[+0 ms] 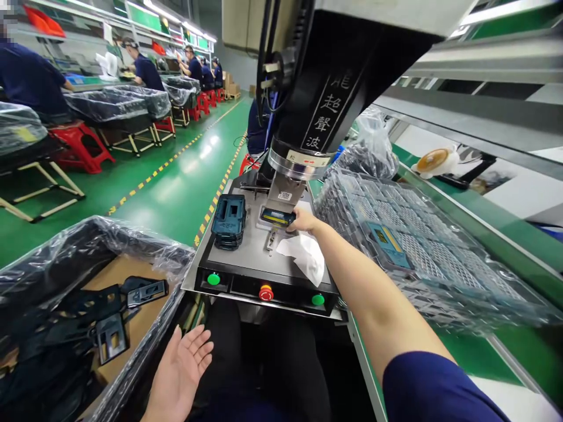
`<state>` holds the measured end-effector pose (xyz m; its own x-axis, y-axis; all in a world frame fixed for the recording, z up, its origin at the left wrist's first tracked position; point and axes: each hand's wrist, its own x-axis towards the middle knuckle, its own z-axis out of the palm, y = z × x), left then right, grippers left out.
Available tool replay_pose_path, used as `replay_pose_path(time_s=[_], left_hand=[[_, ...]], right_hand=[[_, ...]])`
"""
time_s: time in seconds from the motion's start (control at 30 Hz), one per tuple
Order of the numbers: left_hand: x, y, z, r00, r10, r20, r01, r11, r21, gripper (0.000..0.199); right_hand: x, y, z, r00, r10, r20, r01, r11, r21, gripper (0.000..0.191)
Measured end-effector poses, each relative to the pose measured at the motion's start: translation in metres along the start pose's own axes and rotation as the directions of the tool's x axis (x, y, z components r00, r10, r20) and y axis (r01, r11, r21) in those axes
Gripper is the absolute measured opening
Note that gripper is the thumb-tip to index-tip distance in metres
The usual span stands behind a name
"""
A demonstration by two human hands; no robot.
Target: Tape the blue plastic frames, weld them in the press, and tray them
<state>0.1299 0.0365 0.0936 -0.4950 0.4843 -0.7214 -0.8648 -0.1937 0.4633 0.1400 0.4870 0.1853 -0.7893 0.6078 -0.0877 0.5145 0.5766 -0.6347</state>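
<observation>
My right hand reaches to the machine's plate and grips the right end of a dark casing part with a yellowish strip, right under the metal head. My left hand is held palm up in front of the machine, fingers apart, holding nothing. A stack of dark teal casings stands on the left of the metal plate. Beside my right wrist lies a crumpled white cloth or tissue.
Along the machine's front edge sit green buttons and a red button. A plastic-lined bin of dark parts is at left, stacked clear trays at right. People sit at benches in the back left.
</observation>
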Motion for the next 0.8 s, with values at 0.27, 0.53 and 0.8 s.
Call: replay_pose_path(time_s=[0.27,0.53,0.8], left_hand=[[0.006,0.001,-0.006,0.998,-0.029,-0.047,0.03,0.999,0.021,0.041],[0.015,-0.004,0.0,0.994,-0.066,-0.084,0.068,0.997,0.023,0.04],[0.015,-0.005,0.012,0.995,-0.06,-0.084,0.066,0.995,0.071,0.037]], right_hand=[[0.021,0.003,-0.006,0.997,-0.001,0.075,0.005,0.999,-0.049,0.041],[0.008,0.005,0.024,0.994,-0.096,-0.049,0.081,0.964,-0.252,0.031],[-0.018,-0.002,0.061,0.967,-0.201,-0.156,0.119,0.899,-0.422,0.034]])
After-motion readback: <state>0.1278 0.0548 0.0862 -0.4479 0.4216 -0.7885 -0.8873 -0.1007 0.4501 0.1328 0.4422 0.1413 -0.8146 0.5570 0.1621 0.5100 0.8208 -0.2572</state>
